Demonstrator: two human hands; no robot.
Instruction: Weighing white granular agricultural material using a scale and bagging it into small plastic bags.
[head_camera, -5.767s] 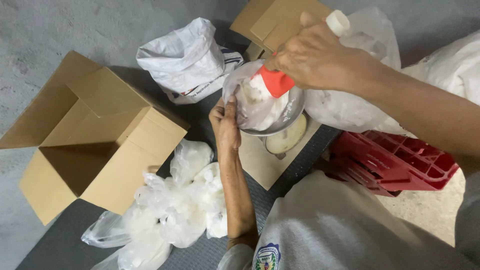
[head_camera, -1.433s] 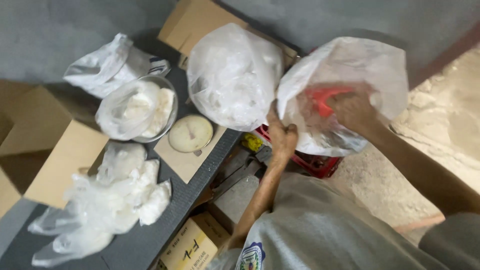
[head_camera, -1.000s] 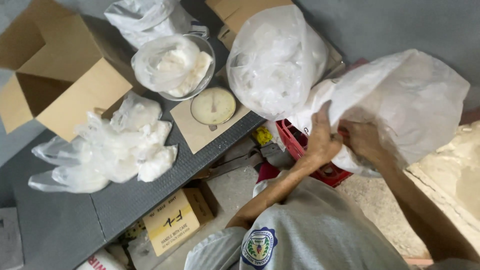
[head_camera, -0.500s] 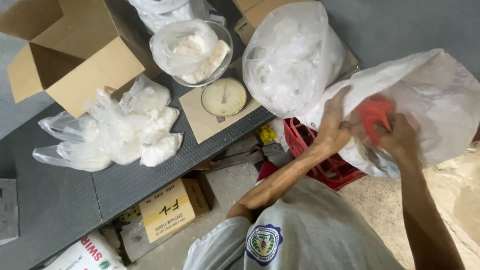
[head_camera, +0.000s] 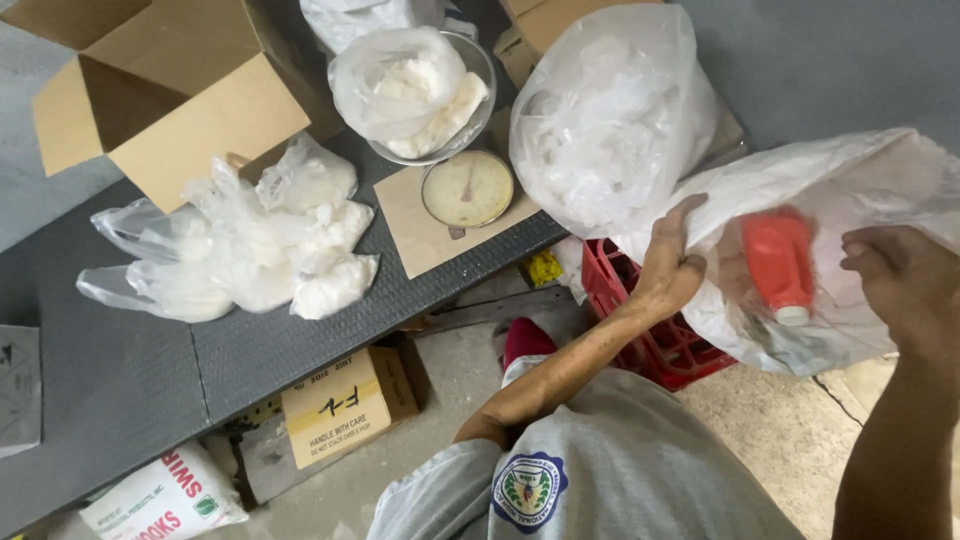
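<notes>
My left hand (head_camera: 668, 262) grips the near rim of a big white woven sack (head_camera: 870, 190) and holds its mouth apart. A red scoop-like plastic bottle (head_camera: 778, 262), blurred, lies inside the sack between my hands, white end pointing down. My right hand (head_camera: 897, 287) hovers at the sack's right side with its fingers loosely curled. It is apart from the red bottle and holds nothing that I can see. The sack rests over a red plastic crate (head_camera: 645, 335).
A large clear bag (head_camera: 600, 120) stuffed with plastic bags stands beside the sack. On the dark grey table (head_camera: 130, 370) are a dial scale (head_camera: 467, 188) with a bowl holding a bag of white powder (head_camera: 415, 85), several filled small bags (head_camera: 260, 250) and an open cardboard box (head_camera: 170, 100). Cartons (head_camera: 340, 400) sit under the table.
My right hand held the red bottle inside the sack half a second ago; now the bottle is free of it and lower in the sack. The view has shifted slightly.
</notes>
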